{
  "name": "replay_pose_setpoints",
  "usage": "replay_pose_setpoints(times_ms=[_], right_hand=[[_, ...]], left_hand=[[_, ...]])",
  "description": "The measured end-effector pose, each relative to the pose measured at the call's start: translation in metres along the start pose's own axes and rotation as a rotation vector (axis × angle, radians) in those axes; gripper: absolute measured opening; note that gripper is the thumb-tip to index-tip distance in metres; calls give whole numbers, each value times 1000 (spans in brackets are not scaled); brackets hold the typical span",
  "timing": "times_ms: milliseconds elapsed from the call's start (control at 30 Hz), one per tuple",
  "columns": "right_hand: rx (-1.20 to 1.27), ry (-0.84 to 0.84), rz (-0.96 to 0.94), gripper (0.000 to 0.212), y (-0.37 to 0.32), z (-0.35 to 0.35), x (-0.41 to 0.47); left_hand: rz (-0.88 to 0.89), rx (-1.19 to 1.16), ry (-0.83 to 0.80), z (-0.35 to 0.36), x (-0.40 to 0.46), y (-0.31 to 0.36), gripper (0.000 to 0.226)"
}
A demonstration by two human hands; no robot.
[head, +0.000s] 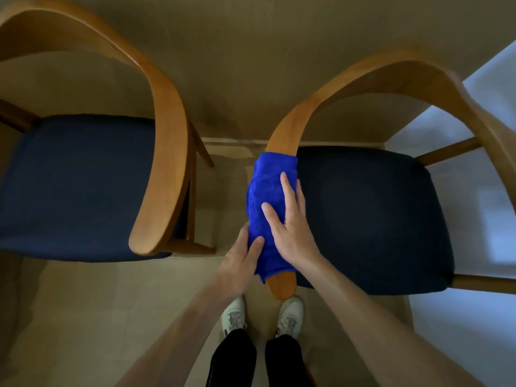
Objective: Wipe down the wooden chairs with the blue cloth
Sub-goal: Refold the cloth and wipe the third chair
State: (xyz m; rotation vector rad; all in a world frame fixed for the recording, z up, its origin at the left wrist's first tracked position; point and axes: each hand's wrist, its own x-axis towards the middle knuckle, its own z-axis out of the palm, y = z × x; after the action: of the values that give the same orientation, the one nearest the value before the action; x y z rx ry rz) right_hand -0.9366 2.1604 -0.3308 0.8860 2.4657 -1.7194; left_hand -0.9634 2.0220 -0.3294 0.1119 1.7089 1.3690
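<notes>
Landmark: the right chair's armrest [282, 286], a curved wooden rail ending just above the person's shoes [234, 314].
Blue cloth [265, 196]: draped over this armrest, wrapping it from near its tip up to where the rail begins to curve away; only the rounded tip and the upper rail show bare wood.
Right hand [290, 230]: laid flat on top of the cloth, fingers spread and stretched along the armrest, pressing down, not closed around anything.
Left hand [240, 261]: at the side of the armrest away from the dark seat [371, 213], thumb on the cloth and fingers curled beneath it, pinching the cloth against the rail.
Chairs: 2 in view; the left chair [164, 152] stands apart from the armrest, untouched by either hand.
Step in hand: wiping this 1 armrest, by my reading.
How to do it well: keep the flat palm's pressure even, slide the cloth the full length of the rail in line with the curve, let the lower hand hold the wrap snug so the underside and edge get cleaned too, and run past the bare tip.
Risk: the cloth bunching or slipping off the narrow rail.
</notes>
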Motion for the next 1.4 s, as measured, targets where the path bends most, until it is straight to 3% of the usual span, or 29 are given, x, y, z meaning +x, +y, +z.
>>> replay_pose_setpoints(times_ms=[133, 200, 300, 400, 533, 600, 700, 900, 1233, 1400], right_hand=[[-34, -43, -29, 67, 17, 1, -34], [-159, 17, -83, 71, 19, 1, -36], [-507, 123, -196, 80, 6, 10, -14], [-745, 179, -185, 78, -9, 20, 25], [-772, 205, -80, 77, -22, 12, 75], [-837, 232, -122, 75, -25, 12, 76], [-869, 182, -274, 73, -13, 18, 30], [-858, 45, -291, 84, 17, 30, -56], [-813, 182, -159, 83, -29, 6, 98], [-772, 219, -197, 79, -25, 9, 75]], left_hand=[[-39, 48, -48, 1, -28, -30, 46], [-56, 59, -4, -4, -28, -38, 55], [-26, 68, 183, -12, -16, -36, 39], [-15, 152, 392, -26, -4, -27, 31], [-20, 210, 466, -38, 2, -11, 35], [-10, 209, 482, -41, 4, -5, 35], [-3, 223, 494, -45, 5, -2, 36], [-35, 273, 461, -42, 14, -7, 38], [-38, 235, 456, -44, 23, -9, 35], [5, 247, 457, -43, 22, 0, 34]])
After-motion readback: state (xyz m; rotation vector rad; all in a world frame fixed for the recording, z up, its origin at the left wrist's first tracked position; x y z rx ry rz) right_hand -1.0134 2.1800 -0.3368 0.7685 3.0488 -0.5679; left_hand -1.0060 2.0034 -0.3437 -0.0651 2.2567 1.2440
